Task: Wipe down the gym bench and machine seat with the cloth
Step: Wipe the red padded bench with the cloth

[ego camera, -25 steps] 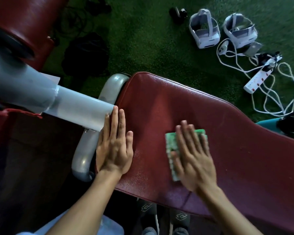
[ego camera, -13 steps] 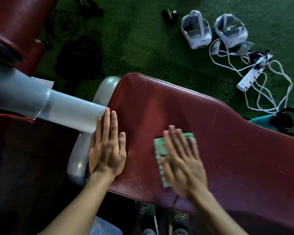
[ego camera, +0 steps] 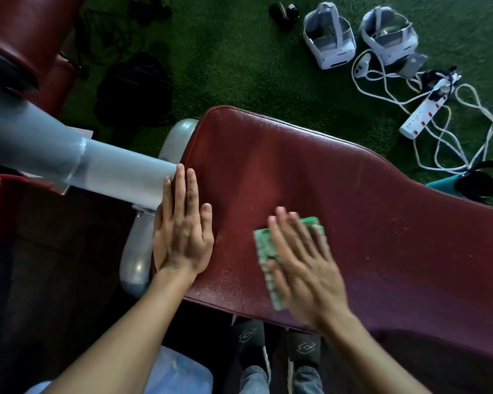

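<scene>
Cloth (ego camera: 264,251): a green patterned rag lying flat on the red bench pad (ego camera: 310,172), toward the pad's near edge, about midway along what shows of it.
Handling: looks thin, soft and light; likely to bunch or slide if pressed unevenly, so a broad flat palm suits it better than a pinch.
Right hand (ego camera: 305,265): spread flat on the cloth, fingers open, pressing down rather than gripping; it is blurred.
Left hand (ego camera: 182,231): flat and empty, fingers together, resting on the pad's left end, just beside the grey frame tube (ego camera: 97,166).
Pad surface: padded vinyl, probably slick enough for easy strokes.
Open room: most of the pad toward its far edge and its right end is bare, free for long passes.
Edges: the near edge is close to the cloth; a stroke toward it could push the rag off. At the left end the frame tube and curved grey bracket (ego camera: 134,251) block the way.
Beyond: green floor with white headsets (ego camera: 329,38) and a power strip (ego camera: 421,115), well apart.
</scene>
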A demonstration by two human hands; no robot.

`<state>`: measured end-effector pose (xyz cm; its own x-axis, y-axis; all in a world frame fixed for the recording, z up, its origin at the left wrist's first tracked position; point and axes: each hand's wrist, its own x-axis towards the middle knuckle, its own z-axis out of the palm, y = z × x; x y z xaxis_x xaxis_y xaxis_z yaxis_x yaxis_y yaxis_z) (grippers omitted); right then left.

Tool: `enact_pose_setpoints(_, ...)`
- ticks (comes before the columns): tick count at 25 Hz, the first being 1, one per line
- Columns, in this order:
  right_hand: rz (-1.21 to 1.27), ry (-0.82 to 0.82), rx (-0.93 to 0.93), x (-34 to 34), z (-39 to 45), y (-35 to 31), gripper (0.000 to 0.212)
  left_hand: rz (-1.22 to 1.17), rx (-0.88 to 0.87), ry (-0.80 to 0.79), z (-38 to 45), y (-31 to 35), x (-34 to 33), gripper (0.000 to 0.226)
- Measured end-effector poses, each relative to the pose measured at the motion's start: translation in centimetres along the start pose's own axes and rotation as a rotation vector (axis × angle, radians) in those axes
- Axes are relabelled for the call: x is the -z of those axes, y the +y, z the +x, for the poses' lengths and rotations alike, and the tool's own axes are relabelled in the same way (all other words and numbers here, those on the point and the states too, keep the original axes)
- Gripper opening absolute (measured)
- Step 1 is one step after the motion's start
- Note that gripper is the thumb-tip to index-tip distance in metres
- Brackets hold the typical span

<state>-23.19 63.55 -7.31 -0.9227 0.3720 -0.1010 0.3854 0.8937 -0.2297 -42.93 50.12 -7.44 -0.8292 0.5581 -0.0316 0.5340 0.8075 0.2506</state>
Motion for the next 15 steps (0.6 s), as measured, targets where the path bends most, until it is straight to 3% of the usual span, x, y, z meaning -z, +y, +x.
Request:
enact_pose_setpoints(3, 0.046, 0.093, -0.455, 0.7, 1.8, 6.3, 0.070, 0.022, -0.002, -0.004, -0.1, 0.1, -0.1, 0.065)
enact_pose_setpoints(5, 0.116, 0.169, -0.696, 1.4, 6.5, 5.7, 0.070, 0.034, -0.002, 0.001, 0.0, 0.1, -0.2, 0.065)
enact_pose_setpoints(7, 0.097, 0.164, -0.483, 1.0, 7.8, 1.7, 0.072, 0.051, 0.008, 0.004, -0.2, 0.2, -0.2, 0.066)
enact_pose_setpoints(9, 0.065, 0.055, -0.149, 0.0, 3.9, -1.6, 0.072, 0.025, 0.013, 0.011, 0.0, 1.1, -0.2, 0.068)
enact_pose_setpoints(10, 0.049, 0.032, -0.094, -0.3, 1.1, -1.3, 0.071, 0.005, -0.011, 0.014, 0.2, 2.1, -0.2, 0.069)
enact_pose_setpoints(12, 0.043, 0.050, -0.175, -0.6, -3.8, 2.9, 0.070, -0.004, -0.140, -0.019, 0.7, 5.2, -0.7, 0.070)
enact_pose_setpoints(15, 0.082, 0.111, -0.665, 0.1, -6.1, 11.7, 0.070, 0.027, -0.365, -0.097, 0.9, 11.3, -3.1, 0.073)
